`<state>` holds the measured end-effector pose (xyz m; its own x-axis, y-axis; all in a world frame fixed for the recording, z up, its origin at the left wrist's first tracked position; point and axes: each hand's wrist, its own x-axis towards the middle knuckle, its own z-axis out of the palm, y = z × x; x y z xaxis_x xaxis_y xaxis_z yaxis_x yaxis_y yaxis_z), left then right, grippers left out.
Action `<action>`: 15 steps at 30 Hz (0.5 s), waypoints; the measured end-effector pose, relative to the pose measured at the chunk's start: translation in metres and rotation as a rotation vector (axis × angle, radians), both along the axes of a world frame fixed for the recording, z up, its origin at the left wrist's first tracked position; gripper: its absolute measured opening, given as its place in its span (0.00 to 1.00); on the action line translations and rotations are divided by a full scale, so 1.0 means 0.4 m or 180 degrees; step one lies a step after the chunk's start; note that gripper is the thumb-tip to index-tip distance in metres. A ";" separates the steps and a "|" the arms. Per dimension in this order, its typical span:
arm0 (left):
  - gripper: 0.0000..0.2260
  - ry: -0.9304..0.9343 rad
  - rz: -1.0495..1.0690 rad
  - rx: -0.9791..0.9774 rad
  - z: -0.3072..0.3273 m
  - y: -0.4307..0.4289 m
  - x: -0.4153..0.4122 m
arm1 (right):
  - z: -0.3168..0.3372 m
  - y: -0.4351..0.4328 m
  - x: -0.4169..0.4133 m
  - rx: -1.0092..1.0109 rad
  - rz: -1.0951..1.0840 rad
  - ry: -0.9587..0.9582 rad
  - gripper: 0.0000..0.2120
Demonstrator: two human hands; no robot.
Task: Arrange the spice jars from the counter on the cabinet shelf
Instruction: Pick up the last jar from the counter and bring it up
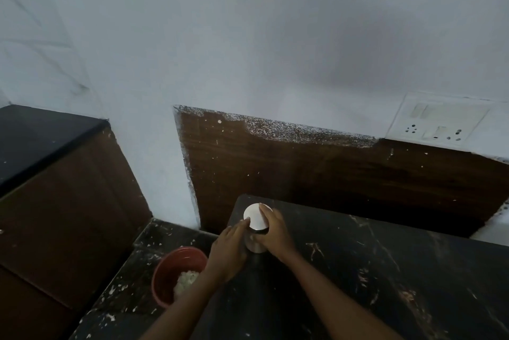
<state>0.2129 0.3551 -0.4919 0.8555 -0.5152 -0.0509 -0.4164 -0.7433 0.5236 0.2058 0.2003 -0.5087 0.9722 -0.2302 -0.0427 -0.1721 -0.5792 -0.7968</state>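
A steel spice jar (254,240) with a white round lid stands upright near the far left corner of the black stone counter (358,270). My left hand (231,251) wraps its left side, fingertips touching the lid's edge. My right hand (275,235) clasps its right side, with fingers over the lid's rim. Both hands hide most of the jar's body. No cabinet shelf is in sight.
A red bucket (168,273) with white scraps inside sits on the speckled floor left of the counter. A brown cabinet with a black top (41,135) stands at the left. A wooden panel (303,174) backs the counter. A white switch-and-socket plate (440,122) is on the wall at the right.
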 end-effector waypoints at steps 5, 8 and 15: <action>0.37 -0.0024 -0.0145 -0.0488 0.014 0.005 -0.024 | 0.034 -0.024 -0.014 0.0045 -0.0073 -0.0215 0.37; 0.43 -0.0211 -0.0397 -0.0656 0.058 0.000 -0.033 | 0.103 -0.061 -0.036 0.0077 -0.0045 -0.0382 0.36; 0.57 -0.1562 -0.1099 -0.0351 0.258 -0.065 -0.061 | 0.392 -0.180 -0.143 0.0210 0.0306 -0.0618 0.34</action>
